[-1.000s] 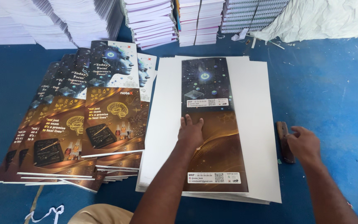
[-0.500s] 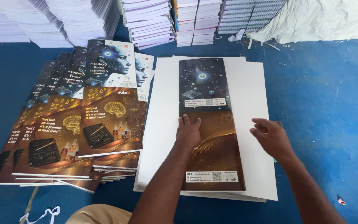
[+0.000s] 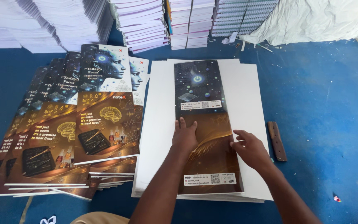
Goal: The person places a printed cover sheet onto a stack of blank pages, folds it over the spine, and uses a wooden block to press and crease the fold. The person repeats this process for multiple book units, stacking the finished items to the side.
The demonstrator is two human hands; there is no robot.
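Head view: a person kneeling on a blue floor [image 3: 324, 103] presses the left hand [image 3: 185, 135] flat on a long printed cover sheet [image 3: 206, 124], dark at its far end and bronze at the near end, which lies lengthwise on a stack of white boards [image 3: 158, 132]. The left grip is released, palm down and fingers spread, grasping nothing. The right hand [image 3: 249, 148] rests with its grip likewise released, fingertips touching the sheet's right edge where it meets the white board. The sheet sits right of the stack's middle, its near end close to the stack's near edge. A fanned pile of finished covers [image 3: 75, 137] lies just beside the stack's left edge; a brown wooden tool [image 3: 277, 141] lies on the floor off its right edge. Bound white paper blocks [image 3: 146, 20] line the far side. Judged from the frame, steady flat pressure from the left palm while the right fingers work along the edge should keep the sheet square and uncreased
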